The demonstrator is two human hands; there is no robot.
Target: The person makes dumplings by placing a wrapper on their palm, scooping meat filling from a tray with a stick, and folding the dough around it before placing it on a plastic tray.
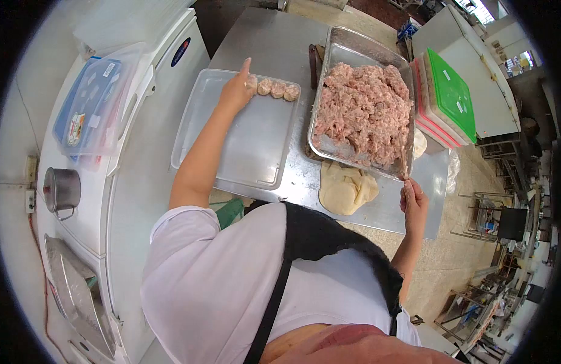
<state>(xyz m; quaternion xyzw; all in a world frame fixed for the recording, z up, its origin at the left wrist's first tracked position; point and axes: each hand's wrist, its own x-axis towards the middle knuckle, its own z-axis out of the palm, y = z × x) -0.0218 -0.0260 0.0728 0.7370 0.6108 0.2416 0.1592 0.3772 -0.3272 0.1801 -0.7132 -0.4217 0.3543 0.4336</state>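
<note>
My left hand [234, 94] is over the far side of a clear plastic tray [189, 124], index finger stretched out, against the end of a row of several small round filled dumplings [277, 90]. The fingers of my right hand [414, 200] are closed on the end of a thin stick-like tool [405, 168], which leans over the near right corner of a metal pan [365, 41]. Ground meat [365, 109] fills much of that pan. Pale dough wrappers [344, 188] lie in a loose pile just below the pan.
Containers with a green lid [452, 94] are stacked right of the pan. All this stands on a metal table [250, 45]. On the left, a white freezer [135, 182] bears a metal mug [63, 189] and plastic lids [95, 103]. Metal racks [487, 221] stand at the far right.
</note>
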